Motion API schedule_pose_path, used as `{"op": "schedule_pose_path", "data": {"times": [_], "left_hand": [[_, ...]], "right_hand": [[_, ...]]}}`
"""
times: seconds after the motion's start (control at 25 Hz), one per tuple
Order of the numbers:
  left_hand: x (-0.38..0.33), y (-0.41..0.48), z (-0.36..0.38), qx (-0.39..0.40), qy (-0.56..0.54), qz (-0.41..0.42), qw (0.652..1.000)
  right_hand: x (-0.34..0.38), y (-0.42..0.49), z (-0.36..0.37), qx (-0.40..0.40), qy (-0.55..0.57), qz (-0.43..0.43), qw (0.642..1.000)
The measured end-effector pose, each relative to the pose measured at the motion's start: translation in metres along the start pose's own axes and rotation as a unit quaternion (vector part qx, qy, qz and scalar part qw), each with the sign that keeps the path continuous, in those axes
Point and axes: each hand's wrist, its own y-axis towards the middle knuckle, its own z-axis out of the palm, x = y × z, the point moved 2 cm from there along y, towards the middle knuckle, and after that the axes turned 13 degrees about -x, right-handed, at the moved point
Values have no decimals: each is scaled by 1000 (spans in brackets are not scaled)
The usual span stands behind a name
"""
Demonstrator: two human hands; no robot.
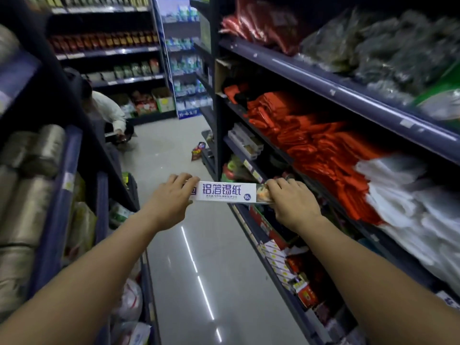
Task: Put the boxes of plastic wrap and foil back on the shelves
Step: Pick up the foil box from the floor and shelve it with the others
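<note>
Foil box [225,192] gripped endwise by left hand [171,199] and right hand [291,200], held level, presumably for shelving at right [251,150].

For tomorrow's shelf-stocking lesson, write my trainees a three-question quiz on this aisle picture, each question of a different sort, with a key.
1. True or false: only the left hand holds the foil box.
2. Which goods lie on the shelf just right of the right hand? A) orange bags B) glass jars C) books
3. Fill in: the box is held ____ over the aisle floor, lengthwise between both hands.

Key: 1 false, both hands grip its ends; 2 A; 3 level.
</note>
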Motion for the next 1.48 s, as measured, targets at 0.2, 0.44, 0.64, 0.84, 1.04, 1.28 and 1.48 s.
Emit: {"op": "schedule_pose_path", "data": {"times": [0.2, 0.44, 0.64, 0.84, 1.04, 1.28, 1.48], "left_hand": [[44, 32, 7, 11, -1, -7, 1000], [109, 88, 65, 30, -8, -19, 999], [174, 177, 129, 42, -24, -12, 999], [243, 280, 176, 48, -34, 15, 998], [300, 366, 231, 77, -34, 73, 994], [339, 483, 348, 109, -64, 201, 971], [327, 574, 454, 122, -80, 291, 945]], "right_hand": [[7, 57, 8, -8, -2, -13, 1000], [9, 140, 65, 5, 10, -15, 1000], [-2, 235, 133, 16, 30, 4, 999], [-14, 334, 182, 17, 36, 38, 998], [-13, 403, 228, 63, 34, 91, 993], [-13, 459, 317, 120, 23, 230, 966], [-37, 485, 397, 142, -18, 326, 935]]}}
